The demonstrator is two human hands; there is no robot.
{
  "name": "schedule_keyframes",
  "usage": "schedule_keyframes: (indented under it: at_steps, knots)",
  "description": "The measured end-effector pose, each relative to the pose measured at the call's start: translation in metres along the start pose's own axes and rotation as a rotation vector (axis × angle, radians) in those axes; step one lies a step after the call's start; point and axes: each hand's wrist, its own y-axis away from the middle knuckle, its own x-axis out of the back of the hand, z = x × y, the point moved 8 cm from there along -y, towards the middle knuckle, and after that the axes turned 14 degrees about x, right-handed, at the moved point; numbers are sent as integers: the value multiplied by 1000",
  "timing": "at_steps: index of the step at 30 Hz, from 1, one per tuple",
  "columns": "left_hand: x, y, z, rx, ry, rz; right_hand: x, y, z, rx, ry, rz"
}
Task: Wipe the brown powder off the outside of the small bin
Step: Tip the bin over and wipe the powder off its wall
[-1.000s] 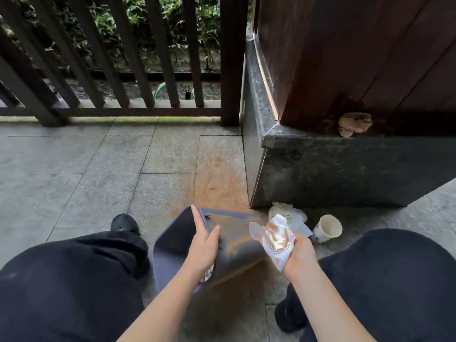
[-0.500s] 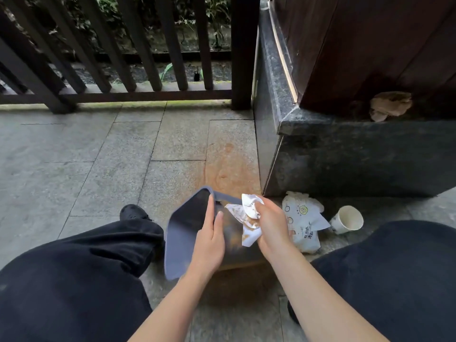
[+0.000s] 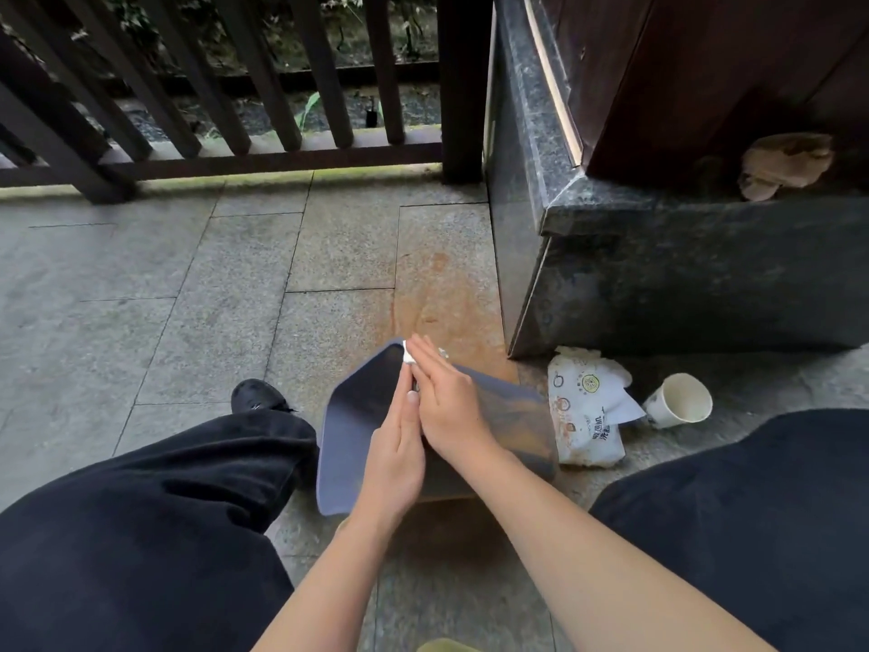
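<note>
The small dark blue bin [image 3: 512, 416] lies on its side on the stone floor between my knees, its opening facing left. Brown powder streaks its upturned outer side. My left hand [image 3: 395, 463] holds the bin at its rim, thumb lying along the edge. My right hand [image 3: 446, 402] lies flat with straight fingers on the outer side near the rim and presses a white wipe [image 3: 408, 359] against it. Only small corners of the wipe show past the fingers.
A white wipe packet [image 3: 583, 416] and a tipped paper cup [image 3: 679, 400] lie right of the bin. A dark stone plinth [image 3: 658, 275] with a crumpled brown tissue [image 3: 780, 164] stands behind. A brown stain [image 3: 442, 298] marks the tiles. A wooden railing [image 3: 235, 87] lies ahead.
My right hand brought the stained wipe from the air down onto the bin and slid it up to the rim beside my left hand. The camera tilted slightly.
</note>
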Motion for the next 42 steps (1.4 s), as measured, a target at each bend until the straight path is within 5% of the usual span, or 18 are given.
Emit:
schedule_keyframes:
  at_steps: [4, 9, 16, 27, 42]
  knots:
    - [1, 0, -2, 0, 35, -1, -5, 10, 4, 136, 220, -138]
    - [16, -6, -11, 25, 68, 70, -9, 37, 37, 60, 380, -306]
    - [16, -5, -14, 32, 49, 63, 18, 23, 36, -97, 171, -54]
    - [7, -1, -8, 31, -123, 46, -14, 22, 35, -13, 263, -223]
    - [7, -8, -12, 0, -177, 32, 12, 1, 39, -21, -30, -86]
